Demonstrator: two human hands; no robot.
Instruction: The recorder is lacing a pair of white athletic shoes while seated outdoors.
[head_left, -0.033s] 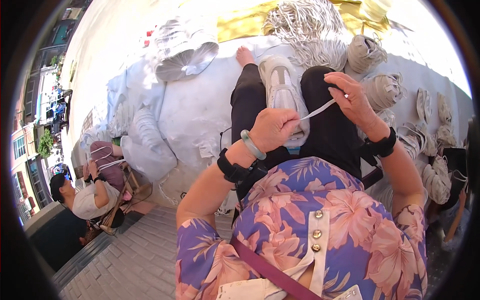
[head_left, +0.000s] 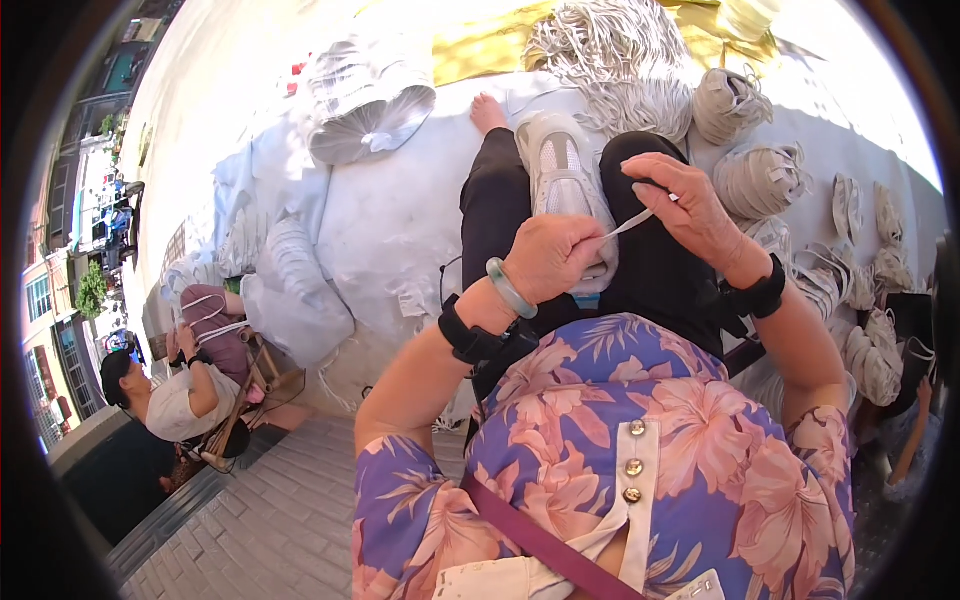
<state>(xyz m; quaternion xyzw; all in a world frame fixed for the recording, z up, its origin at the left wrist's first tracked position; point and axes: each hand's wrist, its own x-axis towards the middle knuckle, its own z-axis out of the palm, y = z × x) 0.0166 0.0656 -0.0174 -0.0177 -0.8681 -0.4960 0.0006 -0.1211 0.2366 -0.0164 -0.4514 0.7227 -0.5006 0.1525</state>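
While left hand [head_left: 555, 258] and right hand [head_left: 692, 208] pinch lace [head_left: 631, 222] slanting rightward, shoe [head_left: 565, 180] points lengthwise away.

Hard daylight bleaches the ground [head_left: 230, 65] past the shaded sheet [head_left: 390, 215], while the black-rimmed fisheye edges bend and seem soft.

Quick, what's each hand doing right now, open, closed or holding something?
Left hand: closed, holding a white lace over the shoe.
Right hand: fingers curled, pinching the same lace, pulled straight between the hands.
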